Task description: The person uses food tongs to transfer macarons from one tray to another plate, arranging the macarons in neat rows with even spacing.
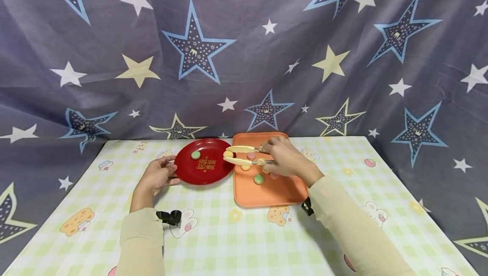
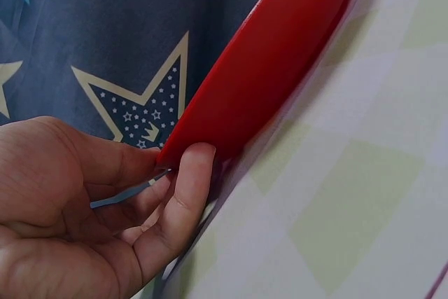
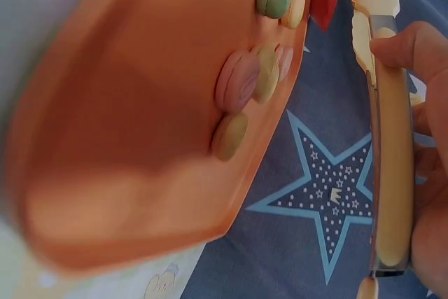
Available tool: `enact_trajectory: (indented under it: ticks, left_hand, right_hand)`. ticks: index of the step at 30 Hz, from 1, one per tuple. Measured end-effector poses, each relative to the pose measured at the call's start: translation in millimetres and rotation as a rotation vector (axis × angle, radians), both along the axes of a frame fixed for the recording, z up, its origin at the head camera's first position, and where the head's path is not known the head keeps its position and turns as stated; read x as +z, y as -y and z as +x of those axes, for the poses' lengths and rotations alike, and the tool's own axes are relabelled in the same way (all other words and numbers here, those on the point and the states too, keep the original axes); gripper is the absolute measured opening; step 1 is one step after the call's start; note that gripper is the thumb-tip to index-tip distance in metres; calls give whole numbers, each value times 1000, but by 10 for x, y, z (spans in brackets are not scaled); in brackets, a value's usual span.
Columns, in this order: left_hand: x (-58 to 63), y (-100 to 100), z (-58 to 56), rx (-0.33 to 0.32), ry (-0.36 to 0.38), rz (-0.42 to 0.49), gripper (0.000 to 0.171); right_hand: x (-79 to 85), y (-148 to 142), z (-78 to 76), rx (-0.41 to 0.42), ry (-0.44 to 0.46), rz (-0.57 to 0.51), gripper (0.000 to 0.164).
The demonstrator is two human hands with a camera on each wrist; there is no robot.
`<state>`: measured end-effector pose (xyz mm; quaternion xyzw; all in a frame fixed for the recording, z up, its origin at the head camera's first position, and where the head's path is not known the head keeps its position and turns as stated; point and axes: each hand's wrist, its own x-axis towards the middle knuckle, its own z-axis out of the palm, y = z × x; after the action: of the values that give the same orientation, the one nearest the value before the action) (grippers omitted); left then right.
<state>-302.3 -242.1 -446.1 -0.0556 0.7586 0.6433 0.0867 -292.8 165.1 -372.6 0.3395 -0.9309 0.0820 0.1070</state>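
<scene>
- Work in hand: transfer of macarons from the orange tray [image 1: 282, 194] to the red plate [image 1: 188, 172], by judgement. One piece appears to be in mid-transfer.
- Plate location: near the far edge of the tabletop [image 1: 213, 242], left of its middle. One green macaron [image 1: 196, 155] lies on it.
- Tray location: just right of the plate, also near the far edge. The right wrist view shows six pieces in it: one green, two pink, three yellow.
- Left hand [image 1: 156, 176]: pinches the plate's left rim, thumb above, fingers below.
- Right hand [image 1: 282, 155]: fingers curled round the tongs [image 1: 238, 161], which point toward the tabletop's left edge.
- Load: a yellow macaron [image 1: 228, 154] sits between the tong tips at the plate's right rim. It appears clamped; contact with the plate cannot be confirmed.
- Next move, by judgement: carry the piece farther left over bare plate, lower it, then ease the squeeze until the tong arms part. Steady the rim with the left hand throughout. Early release risks dropping the piece on the rim.
</scene>
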Motion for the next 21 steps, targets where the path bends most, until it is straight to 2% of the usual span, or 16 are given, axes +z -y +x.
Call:
enact_trajectory:
  ticks: [9, 16, 21]
  left_hand:
    - [3, 5, -1, -9, -9, 16, 52]
    - [12, 6, -10, -7, -8, 23, 52]
    - [10, 2, -3, -6, -5, 21, 52]
  right_hand:
    - [23, 262, -142, -70, 88, 84, 53]
    - [-1, 464, -244, -38, 115, 120, 47]
    - [-19, 590, -278, -86, 158, 139, 53]
